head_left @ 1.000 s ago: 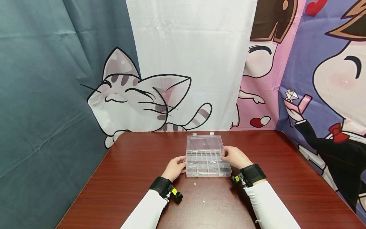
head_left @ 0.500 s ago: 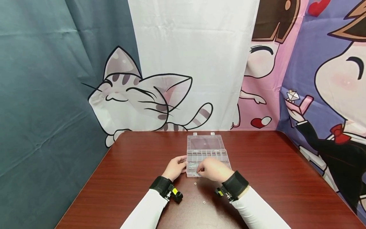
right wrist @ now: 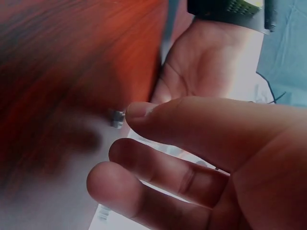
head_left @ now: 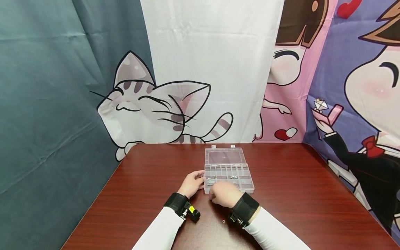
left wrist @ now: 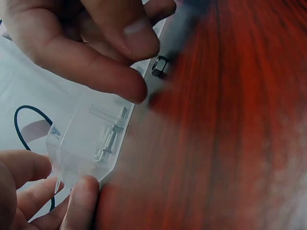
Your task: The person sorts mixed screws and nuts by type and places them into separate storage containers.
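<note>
A clear plastic compartment box (head_left: 225, 170) stands with its lid open on the table. My left hand (head_left: 191, 184) holds its near left corner; the left wrist view shows fingers and thumb (left wrist: 82, 201) on both sides of that corner. Bolts (left wrist: 111, 136) lie inside beside it. My right hand (head_left: 225, 194) is low over the table in front of the box, thumb and forefinger parted. A small metal hex nut (left wrist: 159, 66) lies on the table right by those fingertips, also seen as a nut (right wrist: 116, 118) near the thumb tip. In the head view the hand hides it.
A second nut (head_left: 223, 221) lies on the reddish-brown table (head_left: 150, 173), nearer me. Small metal parts (head_left: 233, 177) sit in the box's compartments. A printed cloth (head_left: 212, 52) hangs behind the table's far edge.
My right hand has moved from the box's right side, across its front compartments, to the table before it, covering the nearer-to-box nut. My left hand has stayed on the corner.
</note>
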Available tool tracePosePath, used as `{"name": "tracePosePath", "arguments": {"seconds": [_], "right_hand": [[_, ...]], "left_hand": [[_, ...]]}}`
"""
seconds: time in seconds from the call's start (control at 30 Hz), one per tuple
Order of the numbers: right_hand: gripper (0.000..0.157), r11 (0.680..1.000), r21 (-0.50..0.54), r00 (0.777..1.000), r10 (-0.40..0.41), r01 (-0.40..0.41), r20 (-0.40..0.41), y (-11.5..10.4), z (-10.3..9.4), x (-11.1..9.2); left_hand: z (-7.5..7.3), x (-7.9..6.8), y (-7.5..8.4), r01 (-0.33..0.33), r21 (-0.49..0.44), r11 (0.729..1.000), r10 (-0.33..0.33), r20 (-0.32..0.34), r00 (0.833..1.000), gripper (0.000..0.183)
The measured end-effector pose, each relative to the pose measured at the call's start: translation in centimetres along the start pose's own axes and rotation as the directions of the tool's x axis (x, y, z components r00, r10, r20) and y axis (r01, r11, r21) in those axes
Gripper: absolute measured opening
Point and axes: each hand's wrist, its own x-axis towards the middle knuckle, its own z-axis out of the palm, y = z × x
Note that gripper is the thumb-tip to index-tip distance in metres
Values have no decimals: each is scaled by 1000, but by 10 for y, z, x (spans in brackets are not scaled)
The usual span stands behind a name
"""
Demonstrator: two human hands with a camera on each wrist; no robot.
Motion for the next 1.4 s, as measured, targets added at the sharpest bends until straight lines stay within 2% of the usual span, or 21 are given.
{"name": "tracePosePath", "arguments": {"seconds": [0.3,0.63,0.77,0.87,1.0,1.17,1.23,1.4], "right_hand": [[16,1000,-22,999,10,-11,-32,-4,2,-1],[34,999,-47,997,12,-15,-78,-7,3,-3],[33,999,-42,998,8,-10,-67,-7,3,-2],[30,1000,4,998,17,-17,-53,-5,1,-2],[23,997,70,994,30,-23,-107,4,-7,0],[19,991,116,966,88,-61,-244,30,-23,-2],[19,982,150,949,156,-118,-273,44,-32,-6],[19,938,233,892,324,-258,-316,80,-50,-22]], "left_hand": [[-1,0,3,-1,-9,1000,1,14,1000,42],[0,2,-3,-7,-9,1000,7,3,1000,43],[0,2,-3,-18,-3,1000,18,6,1000,44],[-1,1,-3,-23,-5,1000,23,10,1000,44],[-1,1,-4,-22,-6,1000,22,7,1000,43],[0,3,-5,-8,-4,1000,8,1,1000,42],[0,3,-4,-1,-3,1000,1,2,1000,42],[0,3,-3,6,5,1000,-6,3,1000,41]]}}
